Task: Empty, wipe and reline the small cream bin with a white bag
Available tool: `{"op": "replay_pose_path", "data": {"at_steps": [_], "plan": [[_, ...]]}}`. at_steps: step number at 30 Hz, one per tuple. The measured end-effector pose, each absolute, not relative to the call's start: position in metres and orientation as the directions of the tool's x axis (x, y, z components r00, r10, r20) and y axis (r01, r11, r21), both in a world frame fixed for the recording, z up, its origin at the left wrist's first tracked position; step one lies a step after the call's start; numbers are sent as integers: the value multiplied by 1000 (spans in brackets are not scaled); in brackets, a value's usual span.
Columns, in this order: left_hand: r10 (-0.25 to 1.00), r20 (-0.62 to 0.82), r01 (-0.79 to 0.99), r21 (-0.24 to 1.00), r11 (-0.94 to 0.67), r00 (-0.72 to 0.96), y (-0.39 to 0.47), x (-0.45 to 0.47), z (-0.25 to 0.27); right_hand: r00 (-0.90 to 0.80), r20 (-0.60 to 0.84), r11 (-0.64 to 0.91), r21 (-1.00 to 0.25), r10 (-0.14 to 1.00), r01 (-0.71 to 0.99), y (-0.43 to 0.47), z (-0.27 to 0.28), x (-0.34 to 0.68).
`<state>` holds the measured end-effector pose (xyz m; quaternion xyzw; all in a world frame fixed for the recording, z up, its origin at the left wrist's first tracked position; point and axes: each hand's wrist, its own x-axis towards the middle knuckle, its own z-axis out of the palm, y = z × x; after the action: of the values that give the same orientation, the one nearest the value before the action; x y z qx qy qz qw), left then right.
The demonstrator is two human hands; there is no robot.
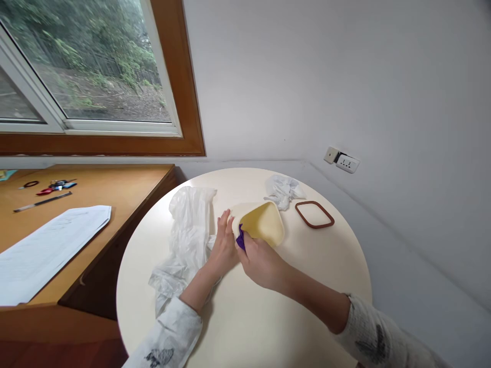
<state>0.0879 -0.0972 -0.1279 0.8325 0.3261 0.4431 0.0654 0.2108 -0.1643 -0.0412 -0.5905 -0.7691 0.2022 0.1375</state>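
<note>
head view: cream container [270, 225] on round worktop [249, 327], between the hands. right hand [264, 263] grip narrow, pinching purple cloth [240, 242] at the container's near-left rim. left hand [224, 250] against its outer left side; thumb hidden, can't tell if that grip is clamped. clear plastic [192, 225] left, crumpled plastic bag [284, 190] behind, brown ring [321, 226] right.
</note>
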Motion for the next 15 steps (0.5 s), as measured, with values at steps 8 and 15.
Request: {"op": "replay_pose_path", "data": {"at_steps": [8,15], "plan": [[605,702,490,403,-773,376,-87,76,-128,-501,-70,373,-583,862,722,-164,-30,233],[536,733,444,350,-825,418,-89,82,-124,-553,-355,469,-300,754,831,-143,-23,244]]}}
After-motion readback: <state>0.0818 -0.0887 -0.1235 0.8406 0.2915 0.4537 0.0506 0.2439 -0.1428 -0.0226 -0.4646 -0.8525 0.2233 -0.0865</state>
